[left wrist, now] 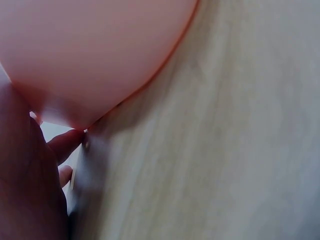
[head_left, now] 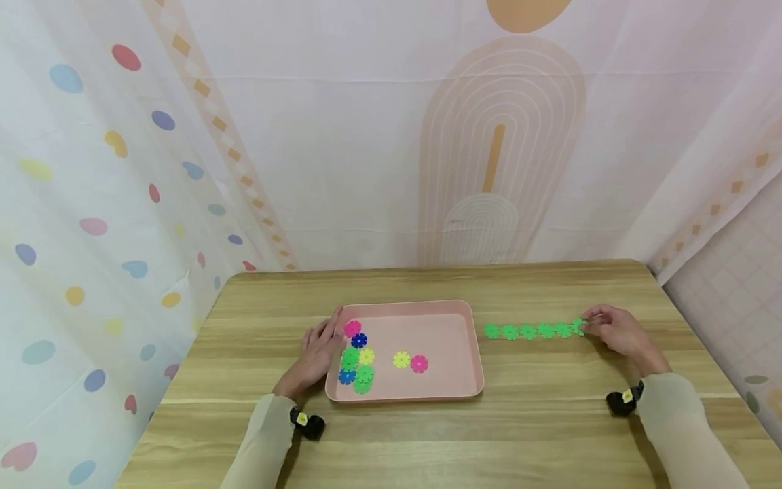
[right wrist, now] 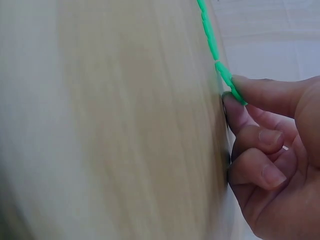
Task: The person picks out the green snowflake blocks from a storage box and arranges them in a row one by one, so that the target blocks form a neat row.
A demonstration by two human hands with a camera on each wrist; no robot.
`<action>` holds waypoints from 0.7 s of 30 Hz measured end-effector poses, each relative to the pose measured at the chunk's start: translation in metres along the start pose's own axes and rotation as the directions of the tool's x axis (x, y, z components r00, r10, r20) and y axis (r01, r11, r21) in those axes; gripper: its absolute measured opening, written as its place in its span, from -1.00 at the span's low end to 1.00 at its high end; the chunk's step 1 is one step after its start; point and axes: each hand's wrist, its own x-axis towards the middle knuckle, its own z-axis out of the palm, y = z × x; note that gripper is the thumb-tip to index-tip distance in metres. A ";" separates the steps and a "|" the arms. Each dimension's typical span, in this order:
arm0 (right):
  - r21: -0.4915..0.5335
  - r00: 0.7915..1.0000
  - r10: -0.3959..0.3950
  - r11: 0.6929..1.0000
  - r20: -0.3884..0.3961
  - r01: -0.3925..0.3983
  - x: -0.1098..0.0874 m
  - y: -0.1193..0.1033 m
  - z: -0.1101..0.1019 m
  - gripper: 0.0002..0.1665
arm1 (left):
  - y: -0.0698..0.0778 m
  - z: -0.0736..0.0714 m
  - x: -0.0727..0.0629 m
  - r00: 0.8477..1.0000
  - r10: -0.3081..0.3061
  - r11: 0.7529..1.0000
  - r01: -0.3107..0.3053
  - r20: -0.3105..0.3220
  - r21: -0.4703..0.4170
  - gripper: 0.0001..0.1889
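On the table's right side lies a row of several green flower-shaped plastic discs [head_left: 528, 331], linked edge to edge. My right hand [head_left: 618, 331] pinches the disc at the right end [right wrist: 231, 85] between thumb and fingertip, and that disc is tilted against the rest of the row. The other fingers of this hand curl toward the palm. My left hand [head_left: 318, 354] rests at the left rim of a pink tray [head_left: 440, 380], its fingers mostly straight along the edge. Loose flower discs in pink, blue, yellow and green [head_left: 364, 373] lie in the tray, mostly near the left hand.
A yellow disc [head_left: 401, 359] and a pink disc [head_left: 419, 364] lie near the tray's middle. The wooden table [head_left: 427, 441] ends at a patterned curtain [head_left: 348, 156] behind and to the left. Each wrist wears a small black camera [head_left: 622, 403].
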 end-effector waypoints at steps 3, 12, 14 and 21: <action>-0.012 1.000 -0.002 1.000 -0.013 0.002 0.000 -0.002 0.001 -0.66 | 0.000 0.000 0.000 1.000 0.003 1.000 -0.003 0.001 -0.004 -0.38; -0.016 0.999 0.008 1.000 -0.032 -0.009 -0.003 -0.006 0.002 -0.68 | 0.000 0.000 -0.001 1.000 0.013 1.000 -0.013 0.000 -0.001 -0.38; -0.028 0.999 0.004 1.000 -0.040 -0.005 -0.003 -0.006 0.003 -0.70 | 0.001 0.000 -0.001 1.000 0.012 1.000 -0.012 0.001 0.005 -0.38; -0.053 0.999 -0.010 0.999 -0.042 0.007 -0.002 -0.004 0.003 -0.72 | 0.001 0.000 0.000 1.000 0.009 1.000 -0.009 0.012 0.029 -0.38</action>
